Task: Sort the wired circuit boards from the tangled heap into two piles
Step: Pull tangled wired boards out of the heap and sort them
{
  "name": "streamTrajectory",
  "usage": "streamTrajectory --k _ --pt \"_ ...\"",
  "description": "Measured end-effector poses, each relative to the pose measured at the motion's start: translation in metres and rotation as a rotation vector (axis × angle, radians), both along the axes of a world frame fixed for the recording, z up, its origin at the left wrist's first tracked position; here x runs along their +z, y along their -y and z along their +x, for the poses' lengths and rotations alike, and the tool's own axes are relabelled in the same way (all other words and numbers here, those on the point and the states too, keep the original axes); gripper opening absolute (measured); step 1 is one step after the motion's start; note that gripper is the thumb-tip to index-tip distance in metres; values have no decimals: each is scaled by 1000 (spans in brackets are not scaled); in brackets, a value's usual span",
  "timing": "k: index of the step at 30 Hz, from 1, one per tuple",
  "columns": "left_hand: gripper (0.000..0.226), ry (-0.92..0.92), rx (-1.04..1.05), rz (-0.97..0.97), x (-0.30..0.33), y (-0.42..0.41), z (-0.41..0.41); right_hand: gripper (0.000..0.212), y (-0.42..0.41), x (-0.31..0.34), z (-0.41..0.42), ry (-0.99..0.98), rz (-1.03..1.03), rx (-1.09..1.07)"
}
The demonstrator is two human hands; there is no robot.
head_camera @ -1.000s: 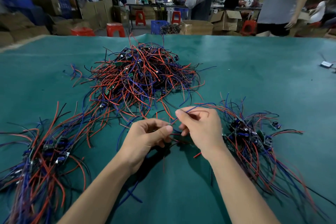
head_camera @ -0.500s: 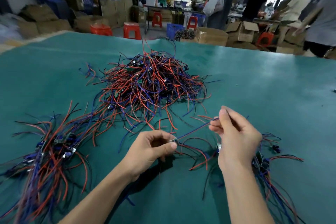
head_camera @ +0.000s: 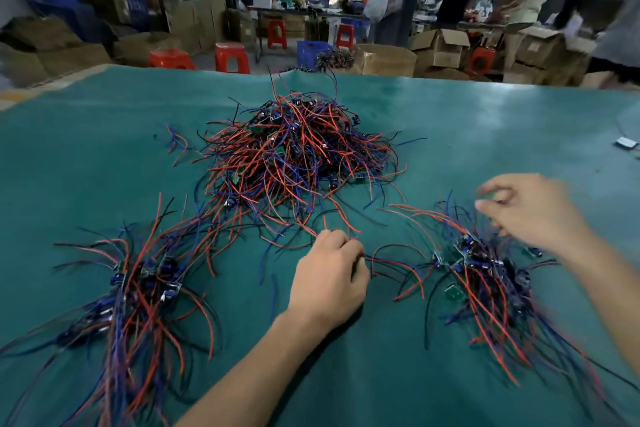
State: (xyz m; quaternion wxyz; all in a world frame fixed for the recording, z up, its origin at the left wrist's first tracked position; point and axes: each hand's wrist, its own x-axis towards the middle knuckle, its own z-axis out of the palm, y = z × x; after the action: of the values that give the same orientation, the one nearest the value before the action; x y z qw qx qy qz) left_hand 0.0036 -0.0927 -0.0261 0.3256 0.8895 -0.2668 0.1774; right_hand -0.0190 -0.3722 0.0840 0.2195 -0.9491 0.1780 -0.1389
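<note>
Head view: a green table mat [head_camera: 485, 121] is seen carrying three clusters of wired circuit boards. The tangled heap [head_camera: 298, 152] of red, blue and black leads is piled at the middle, far from the person. A sorted left pile [head_camera: 138, 284] is spread at the near left, and a right pile [head_camera: 485, 267] at the near right, with small boards visible among the wires.

The left hand [head_camera: 329, 281] is held knuckles-up between the heap and the right pile, its fingers curled under over thin loose wires [head_camera: 391, 262] that trail rightward from it towards the right pile; whether those wires are actually pinched cannot be told, since the fingertips are hidden. The right hand [head_camera: 530, 211] is blurred above the far edge of the right pile, with fingers loosely spread and nothing visibly gripped; the pile lies just beneath and nearer than it.

A small white object [head_camera: 627, 142] is seen at the mat's right edge. Red stools [head_camera: 232, 55] and cardboard boxes [head_camera: 440, 45] are seen beyond the table.
</note>
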Motion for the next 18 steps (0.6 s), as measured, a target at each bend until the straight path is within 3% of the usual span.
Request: streamTrajectory --k 3,8,12,18 --pt "17 45 18 -8 5 5 14 25 -15 -6 24 -44 -293 5" --pt "18 59 98 -26 16 12 45 12 -75 -7 81 -97 -183 227" --pt "17 19 197 -242 19 10 53 19 -130 -24 131 -116 -42 342" --pt "15 -253 278 -609 12 -13 42 30 -162 -65 169 -159 -31 88"
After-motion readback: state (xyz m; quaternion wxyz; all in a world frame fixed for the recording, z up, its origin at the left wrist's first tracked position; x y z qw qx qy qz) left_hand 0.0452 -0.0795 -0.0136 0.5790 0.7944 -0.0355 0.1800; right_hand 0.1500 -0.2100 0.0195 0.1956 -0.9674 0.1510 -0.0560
